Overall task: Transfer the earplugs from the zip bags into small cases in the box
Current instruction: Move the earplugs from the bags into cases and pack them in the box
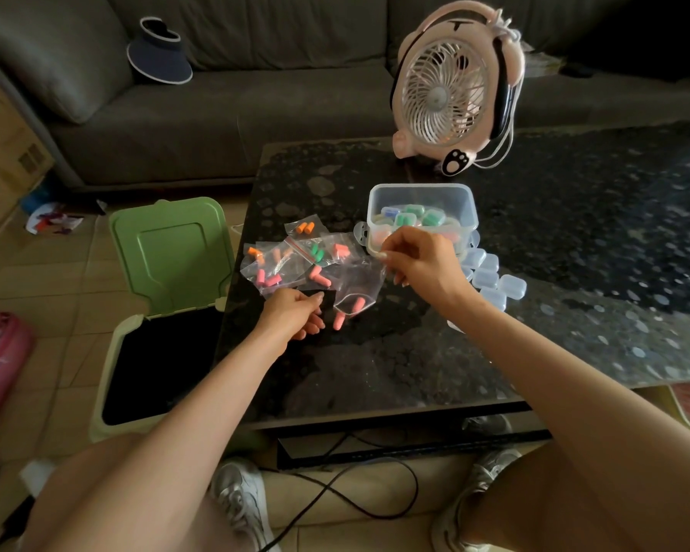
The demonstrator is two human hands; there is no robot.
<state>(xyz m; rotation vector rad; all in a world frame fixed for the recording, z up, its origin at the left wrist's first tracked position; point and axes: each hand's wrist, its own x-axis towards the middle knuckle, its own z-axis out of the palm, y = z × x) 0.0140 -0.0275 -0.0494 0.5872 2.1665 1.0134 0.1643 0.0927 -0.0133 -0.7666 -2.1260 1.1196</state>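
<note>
Pinches a clear bag (357, 282) by its top edge with the right hand (419, 268), thumb and forefinger closed on the plastic, just in front of the box (419, 188). Hangs the bag slantwise, long axis running from the pinch down and to the left, low end above the table (375, 372). Carries one pink earplug (358, 305) inside near that low end, lying aslant, long axis rising to the right. Shows a second earplug (338, 321), also pink, just below the bag, long axis close to vertical in the picture. Cups the left hand (295, 314) beside it, fingers loosely curled and gripping nothing, fingertips just beside that plug and perhaps touching it. Holds coloured cases (411, 217), green and blue among them, in the box; spreads clear cases (490, 272) on the table to its right. Piles more bags (291, 260) left of the box, with orange, green and pink plugs in them. Behind the box, a pink fan (451, 93); left of the table, a bin (168, 253) with green lid raised
</note>
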